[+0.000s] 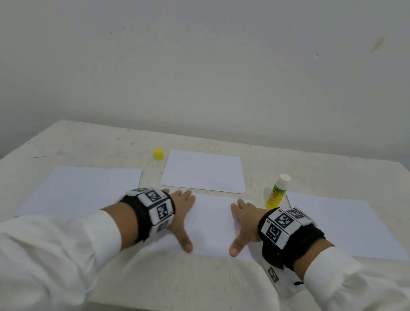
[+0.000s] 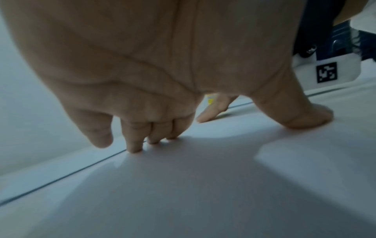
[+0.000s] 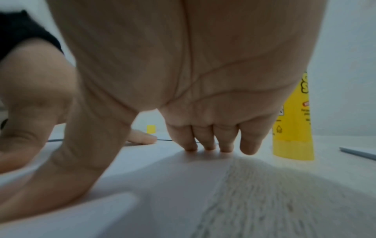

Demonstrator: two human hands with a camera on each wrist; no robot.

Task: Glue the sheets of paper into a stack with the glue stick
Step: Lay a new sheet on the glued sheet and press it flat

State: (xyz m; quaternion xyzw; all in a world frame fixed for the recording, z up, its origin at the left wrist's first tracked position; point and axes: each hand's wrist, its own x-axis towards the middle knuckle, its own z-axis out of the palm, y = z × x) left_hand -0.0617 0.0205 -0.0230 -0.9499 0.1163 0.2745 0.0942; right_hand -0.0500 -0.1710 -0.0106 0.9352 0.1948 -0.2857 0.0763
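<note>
A white sheet of paper (image 1: 212, 226) lies in the middle of the table in front of me. My left hand (image 1: 182, 213) presses flat on its left part, fingers spread, thumb pointing toward me. My right hand (image 1: 243, 222) presses flat on its right part in the same way. In the wrist views the left fingertips (image 2: 134, 149) and the right fingertips (image 3: 209, 147) touch the paper. The uncapped yellow glue stick (image 1: 277, 191) stands upright just beyond my right hand, also seen as the glue stick (image 3: 294, 122). Its yellow cap (image 1: 158, 154) stands at the far left.
Three more white sheets lie around: one at the left (image 1: 85, 190), one behind the middle (image 1: 204, 172), one at the right (image 1: 344, 225). The white table (image 1: 197, 282) ends close to me; a plain wall stands behind it.
</note>
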